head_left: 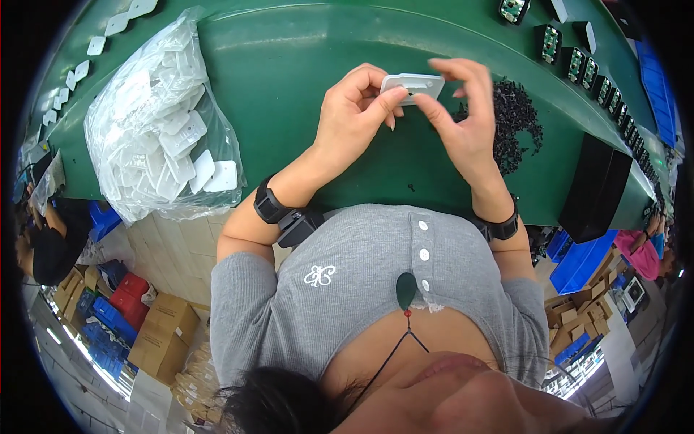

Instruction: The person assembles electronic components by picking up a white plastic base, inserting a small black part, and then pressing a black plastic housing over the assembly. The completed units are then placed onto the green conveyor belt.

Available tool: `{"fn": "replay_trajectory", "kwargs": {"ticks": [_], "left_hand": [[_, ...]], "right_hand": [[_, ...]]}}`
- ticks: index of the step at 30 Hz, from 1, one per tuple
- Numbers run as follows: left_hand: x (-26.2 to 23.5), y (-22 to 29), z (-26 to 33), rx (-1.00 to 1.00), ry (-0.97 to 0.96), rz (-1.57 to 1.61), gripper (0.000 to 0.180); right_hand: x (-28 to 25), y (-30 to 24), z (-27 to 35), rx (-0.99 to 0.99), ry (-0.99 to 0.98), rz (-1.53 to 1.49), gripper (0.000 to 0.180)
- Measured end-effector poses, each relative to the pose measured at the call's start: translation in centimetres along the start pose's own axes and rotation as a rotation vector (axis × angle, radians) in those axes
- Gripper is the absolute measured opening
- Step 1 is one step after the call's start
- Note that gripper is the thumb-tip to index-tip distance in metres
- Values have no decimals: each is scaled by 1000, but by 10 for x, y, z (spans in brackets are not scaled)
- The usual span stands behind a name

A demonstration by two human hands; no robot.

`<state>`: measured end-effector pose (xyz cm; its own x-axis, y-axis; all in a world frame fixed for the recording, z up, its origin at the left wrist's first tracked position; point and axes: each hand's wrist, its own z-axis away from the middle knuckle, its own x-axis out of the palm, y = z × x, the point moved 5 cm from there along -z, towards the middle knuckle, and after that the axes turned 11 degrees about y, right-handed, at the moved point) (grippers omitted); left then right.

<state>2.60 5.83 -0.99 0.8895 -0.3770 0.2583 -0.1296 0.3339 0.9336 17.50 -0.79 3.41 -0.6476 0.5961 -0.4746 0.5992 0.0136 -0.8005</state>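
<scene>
Over the green table, my left hand is closed around a small white plastic cover, gripping its left end between thumb and fingers. My right hand is at the cover's other end. Its thumb tip touches the lower edge of the cover beside a tiny black part, while the raised fingers are spread apart from the thumb. To the right of that hand, and partly behind it, lies a heap of small black parts. One loose black piece rests near the table's front edge.
A clear plastic bag full of white covers lies at the left. A black box stands at the right front edge. Rows of black housings with circuit boards line the far right; white covers line the far left of the green table.
</scene>
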Motion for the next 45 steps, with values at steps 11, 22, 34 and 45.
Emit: {"fn": "replay_trajectory", "kwargs": {"ticks": [11,22,34,45], "left_hand": [[4,8,-6,-11,-185,41,13],[-43,13,-40,332,230,-760,11],[-13,29,-13,676,132,-1200,39],[-17,22,8,854,20,-1230,51]], "right_hand": [[10,25,-6,595,-369,-666,22],[-47,63,-147,-557,288,1007,42],[-23,105,-152,105,35,224,55],[-41,50,-69,-271,66,204,46]]}}
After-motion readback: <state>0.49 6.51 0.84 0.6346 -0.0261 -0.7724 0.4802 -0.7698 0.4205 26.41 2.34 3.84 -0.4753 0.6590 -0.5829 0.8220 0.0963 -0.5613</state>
